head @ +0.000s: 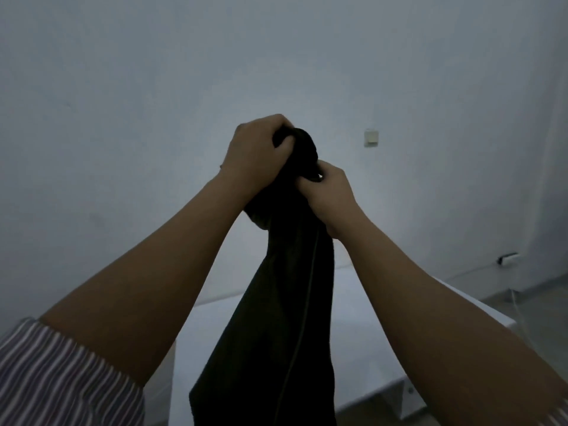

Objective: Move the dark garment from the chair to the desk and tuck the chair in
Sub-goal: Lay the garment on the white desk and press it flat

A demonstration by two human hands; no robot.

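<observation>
The dark garment [285,302] hangs in a long fold from both hands, held high in front of the wall. My left hand [255,155] grips its bunched top end. Just below and to the right, my right hand [329,201] pinches the cloth. The garment's lower part drops over the white desk [362,333] and runs out of the bottom of the view. The chair is out of view.
A pale wall fills the background, with a light switch [371,137] right of the hands. A low socket [508,259] with a cable sits at the far right near the floor. The desk's right edge [491,315] borders grey floor.
</observation>
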